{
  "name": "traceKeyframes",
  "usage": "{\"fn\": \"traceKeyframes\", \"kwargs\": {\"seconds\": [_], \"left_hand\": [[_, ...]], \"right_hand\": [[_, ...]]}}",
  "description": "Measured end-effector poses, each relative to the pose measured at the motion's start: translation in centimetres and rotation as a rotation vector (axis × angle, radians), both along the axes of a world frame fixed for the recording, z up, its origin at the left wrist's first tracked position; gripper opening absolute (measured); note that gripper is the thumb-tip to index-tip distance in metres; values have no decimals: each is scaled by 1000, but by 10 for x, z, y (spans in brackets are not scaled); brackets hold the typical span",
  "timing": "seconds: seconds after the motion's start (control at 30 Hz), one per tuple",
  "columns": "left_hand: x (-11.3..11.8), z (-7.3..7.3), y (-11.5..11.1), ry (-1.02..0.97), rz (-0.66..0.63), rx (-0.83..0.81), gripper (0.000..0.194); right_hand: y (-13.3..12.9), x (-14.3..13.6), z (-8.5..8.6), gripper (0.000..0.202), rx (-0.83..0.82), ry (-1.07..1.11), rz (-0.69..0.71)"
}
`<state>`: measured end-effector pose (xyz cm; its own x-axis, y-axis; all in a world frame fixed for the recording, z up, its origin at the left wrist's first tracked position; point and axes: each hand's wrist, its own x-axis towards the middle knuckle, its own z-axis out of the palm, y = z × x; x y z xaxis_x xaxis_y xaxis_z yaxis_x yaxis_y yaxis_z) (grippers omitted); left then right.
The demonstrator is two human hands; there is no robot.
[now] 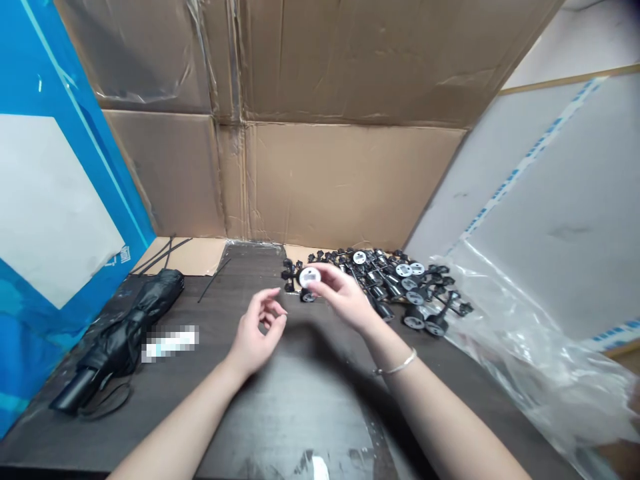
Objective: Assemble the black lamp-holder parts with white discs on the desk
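My right hand [340, 297] pinches a small black part with a round white end [309, 277] between thumb and fingers, raised at the near left edge of a heap of similar parts. Its white face points toward me, with a darker marking in the middle. My left hand [257, 330] is apart to the left, its fingers loosely curled and the thumb separate, with nothing between them. The heap of black parts [395, 283] has shiny cylinders, knobbly ends and several white or grey discs. One such part [307, 295] lies just below the held one.
A folded black umbrella [133, 327] lies on the dark table [295, 413] at left, near thin black rods [163, 255]. Clear plastic sheeting [525, 360] covers the right side. Cardboard [350, 180] walls the back, and a blue panel [75, 133] the left.
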<state>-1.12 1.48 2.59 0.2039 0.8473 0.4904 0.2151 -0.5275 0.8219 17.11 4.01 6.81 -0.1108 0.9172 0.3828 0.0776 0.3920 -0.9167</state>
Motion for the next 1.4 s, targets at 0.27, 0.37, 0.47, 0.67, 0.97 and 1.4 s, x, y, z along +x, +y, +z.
{"fn": "traceKeyframes", "kwargs": {"seconds": [0.27, 0.37, 0.47, 0.67, 0.97, 1.4], "left_hand": [[-16, -1, 15, 207, 65, 300, 49], [-16, -11, 14, 187, 112, 396, 41], [-15, -20, 11, 182, 119, 416, 37], [-15, -28, 5, 238, 127, 395, 35], [-16, -27, 5, 227, 160, 327, 34], [-17, -28, 7, 231, 189, 262, 32]], "right_hand": [[-27, -44, -19, 34, 62, -35, 94], [-31, -46, -28, 34, 116, -75, 46], [-34, -45, -40, 35, 150, -86, 53], [-36, -45, -55, 33, 240, -124, 38], [-35, -46, -59, 27, 312, -140, -123], [-41, -49, -55, 8, 421, -223, -266]]}}
